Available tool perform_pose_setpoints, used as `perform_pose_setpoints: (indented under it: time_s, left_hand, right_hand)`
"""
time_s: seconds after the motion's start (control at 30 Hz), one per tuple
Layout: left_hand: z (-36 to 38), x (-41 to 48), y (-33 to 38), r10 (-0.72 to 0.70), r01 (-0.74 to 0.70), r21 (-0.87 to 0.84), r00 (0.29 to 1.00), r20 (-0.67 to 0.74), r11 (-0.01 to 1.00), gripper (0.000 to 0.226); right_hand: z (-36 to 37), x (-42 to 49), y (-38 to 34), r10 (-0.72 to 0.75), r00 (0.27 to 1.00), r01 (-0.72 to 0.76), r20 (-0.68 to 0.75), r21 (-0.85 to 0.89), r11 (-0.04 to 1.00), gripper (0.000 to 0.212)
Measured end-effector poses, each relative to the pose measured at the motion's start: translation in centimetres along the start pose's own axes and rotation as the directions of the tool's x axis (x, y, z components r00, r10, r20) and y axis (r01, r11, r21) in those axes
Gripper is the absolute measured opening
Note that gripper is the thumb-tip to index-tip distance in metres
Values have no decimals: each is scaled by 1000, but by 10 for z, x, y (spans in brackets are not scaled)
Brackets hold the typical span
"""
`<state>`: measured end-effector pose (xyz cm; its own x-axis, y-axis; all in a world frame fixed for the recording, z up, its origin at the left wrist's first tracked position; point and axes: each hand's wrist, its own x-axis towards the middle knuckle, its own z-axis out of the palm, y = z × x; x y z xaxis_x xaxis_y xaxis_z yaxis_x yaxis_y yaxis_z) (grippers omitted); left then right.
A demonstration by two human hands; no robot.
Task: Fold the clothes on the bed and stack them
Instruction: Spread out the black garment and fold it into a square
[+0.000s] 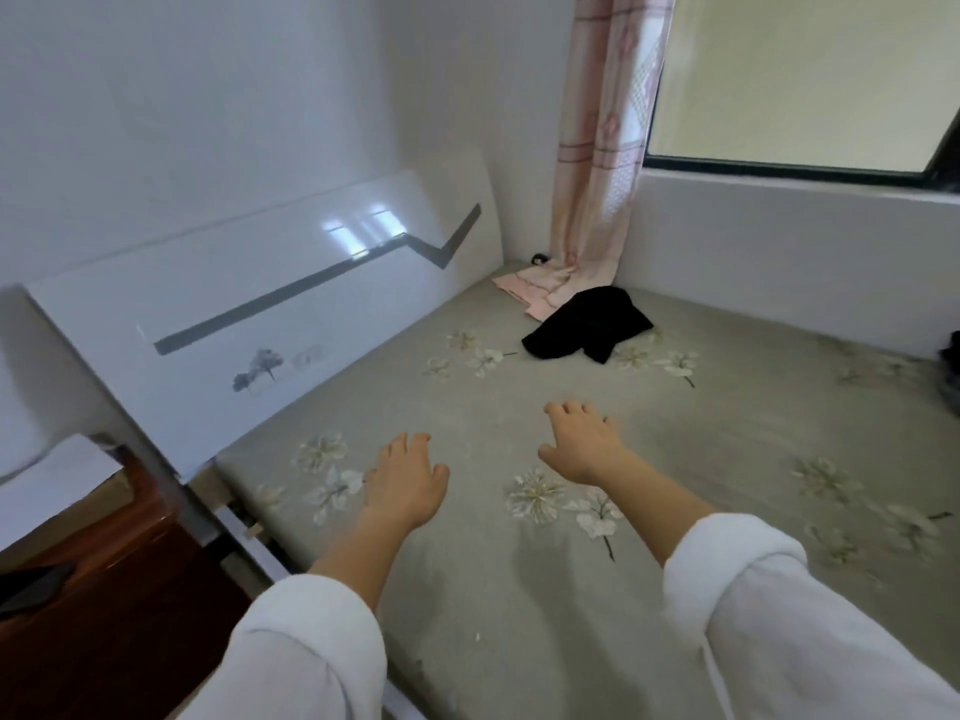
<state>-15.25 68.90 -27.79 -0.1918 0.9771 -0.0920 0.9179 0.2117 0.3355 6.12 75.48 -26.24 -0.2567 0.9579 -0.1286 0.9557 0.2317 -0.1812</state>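
A crumpled black garment [587, 323] lies on the bed [727, 459] near the far corner. Just behind it, a folded pink garment [524, 285] rests flat by the foot of the curtain. My left hand [408, 472] and my right hand [584, 441] reach out over the grey floral sheet, fingers relaxed and spread, holding nothing. Both hands are well short of the black garment. A dark item [950, 371] shows at the right edge, mostly cut off.
A glossy white headboard [260, 309] runs along the bed's left side. A brown wooden bedside cabinet [104, 579] stands at lower left with a dark object on it. A pink curtain [602, 148] hangs in the far corner beside a window ledge [779, 220].
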Motion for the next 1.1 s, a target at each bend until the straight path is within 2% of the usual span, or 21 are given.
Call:
perform_pose_setpoints:
  time_s: [0.17, 0.33, 0.57, 0.7, 0.9, 1.1]
  left_hand:
    - [-14, 104, -36, 12, -12, 1, 998, 55, 1000, 56]
    - [-17, 222, -73, 85, -89, 38, 993, 85, 995, 54]
    - [17, 399, -138, 215, -232, 54, 951, 221, 971, 55]
    - [68, 488, -174, 236, -266, 56, 919, 317, 962, 55]
    - [184, 561, -217, 245, -276, 13, 872, 424, 961, 57]
    - [283, 620, -223, 314, -355, 42, 871, 379, 934, 60]
  right_hand:
    - [7, 84, -26, 55, 997, -57, 48, 26, 998, 57]
    - [23, 181, -45, 144, 988, -146, 59, 26, 989, 56]
    - [81, 329, -75, 363, 930, -368, 61, 149, 918, 57]
    - [150, 392, -88, 465, 877, -481, 123, 184, 857, 59]
    - [272, 440, -77, 505, 844, -531, 183, 150, 834, 60]
    - [348, 489, -38, 543, 831, -556, 121, 171, 813, 71]
